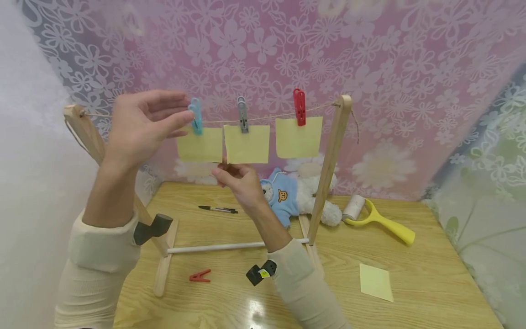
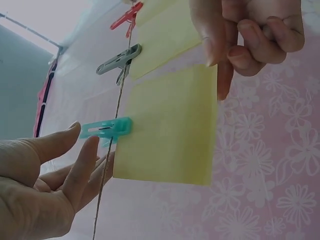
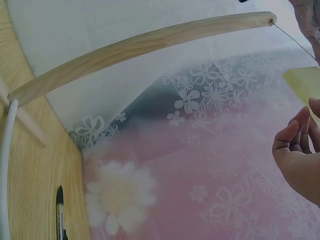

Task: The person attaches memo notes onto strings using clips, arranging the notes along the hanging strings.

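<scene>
Three yellow paper notes hang from a string, under a blue clothespin (image 1: pixel 196 116), a grey clothespin (image 1: pixel 243 115) and a red clothespin (image 1: pixel 300 107). My left hand (image 1: pixel 141 123) is beside the blue clothespin, thumb and fingers spread around its upper end; in the left wrist view the thumb tip is right at the handle end. That clothespin bites both string and leftmost note (image 2: pixel 167 127). Below, my right hand (image 1: pixel 242 183) pinches this note's lower right corner between thumb and forefinger. The string (image 2: pixel 106 170) passes in front of the left fingers.
A wooden frame with two posts (image 1: pixel 328 169) and a white rod (image 1: pixel 218 247) carries the string. On the table lie a pen (image 1: pixel 218 209), a loose red clothespin (image 1: pixel 200 275), a loose yellow note (image 1: pixel 376 282), a plush toy (image 1: pixel 293 198) and a yellow-handled lint roller (image 1: pixel 386 221).
</scene>
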`<state>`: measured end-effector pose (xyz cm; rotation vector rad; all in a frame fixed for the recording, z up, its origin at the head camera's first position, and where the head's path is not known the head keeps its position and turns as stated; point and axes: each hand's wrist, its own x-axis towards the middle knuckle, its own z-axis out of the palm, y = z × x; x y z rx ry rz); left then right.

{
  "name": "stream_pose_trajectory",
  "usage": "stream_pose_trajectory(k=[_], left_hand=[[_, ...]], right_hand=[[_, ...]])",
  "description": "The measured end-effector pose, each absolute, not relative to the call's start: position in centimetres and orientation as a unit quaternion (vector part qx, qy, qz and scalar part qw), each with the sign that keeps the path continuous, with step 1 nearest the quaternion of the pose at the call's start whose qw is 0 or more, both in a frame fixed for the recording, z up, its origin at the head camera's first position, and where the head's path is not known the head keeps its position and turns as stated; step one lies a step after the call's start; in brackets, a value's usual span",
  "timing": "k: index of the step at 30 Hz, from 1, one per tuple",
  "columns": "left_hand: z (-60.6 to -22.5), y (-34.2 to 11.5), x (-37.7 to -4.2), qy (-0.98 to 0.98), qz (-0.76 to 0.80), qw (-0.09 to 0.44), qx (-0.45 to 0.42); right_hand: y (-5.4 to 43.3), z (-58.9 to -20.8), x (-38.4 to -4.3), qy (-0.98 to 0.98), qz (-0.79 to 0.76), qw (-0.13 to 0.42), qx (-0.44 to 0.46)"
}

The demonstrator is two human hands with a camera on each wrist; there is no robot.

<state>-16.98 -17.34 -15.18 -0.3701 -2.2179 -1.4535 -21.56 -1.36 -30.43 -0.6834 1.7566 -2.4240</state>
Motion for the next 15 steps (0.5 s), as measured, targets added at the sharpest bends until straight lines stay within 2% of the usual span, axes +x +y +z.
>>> stream_pose_trajectory(k=[5, 9, 11, 15], left_hand=[[-16.5, -17.6, -16.7, -0.703, -0.611, 0.323, -0.169], [-18.4, -18.1, -15.9, -0.623, -0.659, 0.372, -0.196], [-19.6, -18.5, -15.3, -0.613, -0.664, 0.37, -0.214], [-22.8, -19.0, -14.3, -0.63, -0.661, 0.32, -0.253]], right_hand=[[0.4, -31.4, -21.5, 0.644, -0.726, 0.01, -0.242], [2.9, -32.6, -20.6, 0.712, -0.648, -0.021, -0.27], [4.7, -33.2, -19.7, 0.738, -0.616, -0.021, -0.275], [9.3, -34.9, -17.4, 0.772, -0.571, -0.017, -0.278]])
